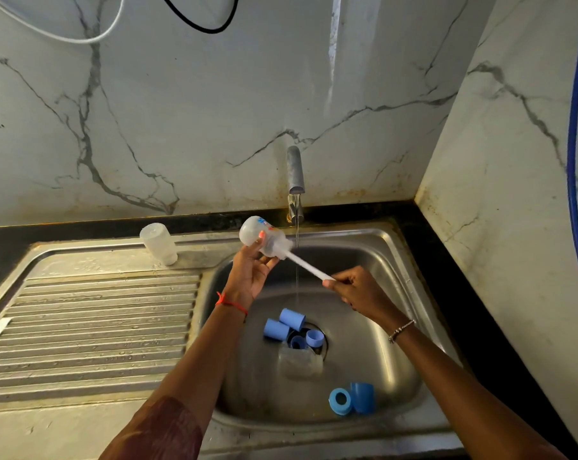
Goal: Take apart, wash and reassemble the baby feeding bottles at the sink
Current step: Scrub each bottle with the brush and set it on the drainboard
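Left hand grips clear plastic bottle over steel sink back rim; right hand grips thin white brush mid-basin.

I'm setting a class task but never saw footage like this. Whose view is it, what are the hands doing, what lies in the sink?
One picture, from a camera on a person's head, looking down at hands; no machine. The left hand grips a clear plastic baby bottle; the right hand grips the white bottle brush pushed into it, by a running metal tap. Blue plastic caps and rings lie in the steel sink basin. A second clear bottle stands on its ledge.
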